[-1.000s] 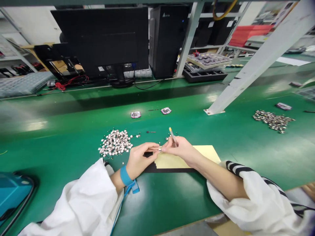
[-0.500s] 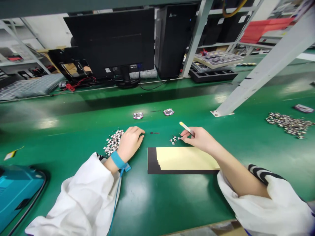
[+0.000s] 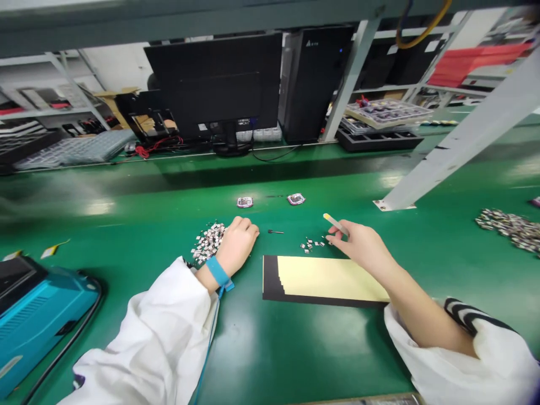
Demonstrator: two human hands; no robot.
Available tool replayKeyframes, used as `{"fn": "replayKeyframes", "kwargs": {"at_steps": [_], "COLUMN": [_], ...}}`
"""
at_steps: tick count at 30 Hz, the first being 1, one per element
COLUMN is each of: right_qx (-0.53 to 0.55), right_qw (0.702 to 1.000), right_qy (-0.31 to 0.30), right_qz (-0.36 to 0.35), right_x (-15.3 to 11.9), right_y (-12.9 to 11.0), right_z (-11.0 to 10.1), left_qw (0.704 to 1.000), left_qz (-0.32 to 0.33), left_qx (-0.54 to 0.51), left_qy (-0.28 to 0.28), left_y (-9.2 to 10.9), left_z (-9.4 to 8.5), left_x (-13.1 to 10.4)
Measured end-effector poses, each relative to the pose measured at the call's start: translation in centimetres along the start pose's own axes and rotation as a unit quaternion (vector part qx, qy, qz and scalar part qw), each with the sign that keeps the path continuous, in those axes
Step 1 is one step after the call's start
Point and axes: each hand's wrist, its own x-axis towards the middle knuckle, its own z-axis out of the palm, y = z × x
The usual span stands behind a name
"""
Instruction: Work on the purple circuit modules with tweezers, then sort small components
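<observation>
My left hand (image 3: pixel 240 242), with a blue wrist strap (image 3: pixel 217 271), rests beside a pile of small silvery parts (image 3: pixel 208 243). Its fingers are curled together; whatever may be between the tips is hidden. My right hand (image 3: pixel 356 239) grips a slim pale tool with a yellow end, which looks like tweezers (image 3: pixel 336 224). The tool's working tip is hidden by the fingers. Just left of that hand lie several small loose parts (image 3: pixel 310 244). Between the two hands lies one thin dark piece (image 3: pixel 275 232). A yellow sheet on a black backing (image 3: pixel 329 277) lies below my right hand.
Two small framed devices (image 3: pixel 244 202) lie farther back. A larger heap of parts (image 3: pixel 508 228) is at right. A slanted white post (image 3: pixel 455 146) rises from the green bench. A teal machine (image 3: pixel 46 315) stands at left, and a monitor (image 3: pixel 215 79) at the back.
The view has shifted, so the scene sits farther right and slightly lower. My left fingers have drawn together. My right hand has moved slightly right of the loose parts, still holding the tweezers.
</observation>
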Motion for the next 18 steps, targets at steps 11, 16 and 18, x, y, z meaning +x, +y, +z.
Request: {"fn": "replayKeyframes", "kwargs": {"at_steps": [11, 16, 18], "right_qx": [-0.183, -0.148, -0.088], "right_qw": [0.940, 0.926, 0.921], "right_qy": [-0.093, -0.056, -0.010], "right_qz": [-0.273, -0.343, -0.378], "right_x": [-6.0, -6.3, -6.6], "right_y": [-5.0, -3.9, -2.6], "right_z": [6.1, 6.6, 7.2], "left_qw": [0.983, 0.974, 0.973], "left_qz": [0.071, 0.106, 0.115], "left_qx": [-0.167, -0.186, -0.174], "left_qy": [-0.040, -0.074, -0.094], "left_y": [3.5, 3.4, 3.6], "left_z": [1.5, 1.5, 1.2], "left_x": [-1.9, -1.8, -1.8]}}
